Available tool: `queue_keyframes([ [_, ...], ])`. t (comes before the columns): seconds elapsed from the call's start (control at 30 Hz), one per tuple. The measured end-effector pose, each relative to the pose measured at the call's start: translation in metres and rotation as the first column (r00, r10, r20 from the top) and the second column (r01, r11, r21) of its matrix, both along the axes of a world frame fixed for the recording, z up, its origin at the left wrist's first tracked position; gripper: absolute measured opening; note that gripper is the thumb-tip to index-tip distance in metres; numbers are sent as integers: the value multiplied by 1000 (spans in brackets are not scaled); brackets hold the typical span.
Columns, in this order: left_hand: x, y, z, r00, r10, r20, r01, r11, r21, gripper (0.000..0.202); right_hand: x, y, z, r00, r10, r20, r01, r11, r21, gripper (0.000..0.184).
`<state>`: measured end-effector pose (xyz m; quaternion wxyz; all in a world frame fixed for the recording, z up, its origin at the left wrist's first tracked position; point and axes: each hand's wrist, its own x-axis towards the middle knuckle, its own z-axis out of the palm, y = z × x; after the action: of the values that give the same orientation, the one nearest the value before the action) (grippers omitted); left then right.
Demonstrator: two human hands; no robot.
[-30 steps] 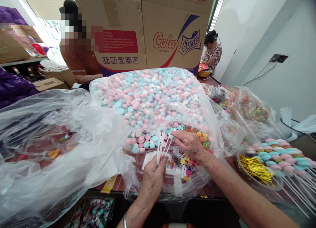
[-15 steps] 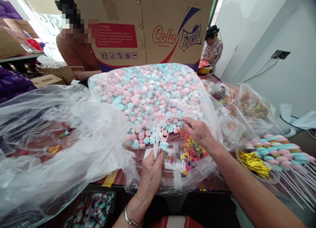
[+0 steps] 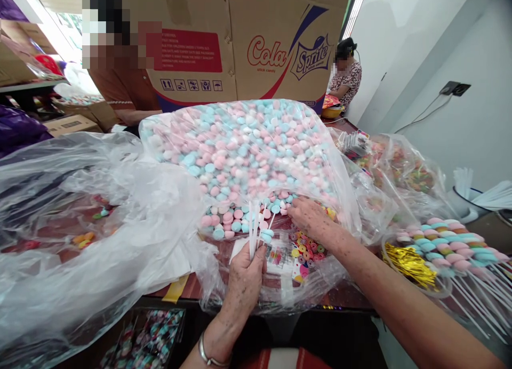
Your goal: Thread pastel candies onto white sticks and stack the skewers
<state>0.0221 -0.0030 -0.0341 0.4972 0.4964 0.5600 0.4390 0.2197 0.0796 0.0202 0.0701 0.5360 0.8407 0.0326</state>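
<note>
holds sticks (image 3: 253, 231) in left hand (image 3: 245, 275) toward twelve o'clock, likely light, stiff, best gripped low; cannot tell for right hand (image 3: 310, 217).

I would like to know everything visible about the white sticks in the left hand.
The white sticks are thin, straight and plastic-looking, pointing upward in a slight fan. The left hand grips their lower part; the bottom ends are hidden. Light blue candies sit on the right-leaning stick, just above the hand.
</note>
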Motion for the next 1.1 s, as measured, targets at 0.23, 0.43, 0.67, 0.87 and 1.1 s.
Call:
queue_keyframes([
  [0.23,-1,-1,3,1000,3,1,-3,1000,-14,25,14,4,0,976,24,-216,-40,997,-71,21],
  [0.43,-1,-1,-1,1000,-1,-1,1,1000,3,24,20,18,0,944,-94,-315,78,995,-62,19],
  [0.67,-2,-1,-1,1000,-17,-9,17,1000,2,25,-4,6,-4,960,-166,-226,149,985,-92,20],
  [0.87,-1,-2,9,998,-45,-37,45,999,8,26,0,4,-6,427,-318,-846,117,948,-297,10],
  [1.1,2,-3,14,998,-55,-40,56,998,17,27,2,-1,-7,-95,-512,-854,-147,856,-496,26],
])
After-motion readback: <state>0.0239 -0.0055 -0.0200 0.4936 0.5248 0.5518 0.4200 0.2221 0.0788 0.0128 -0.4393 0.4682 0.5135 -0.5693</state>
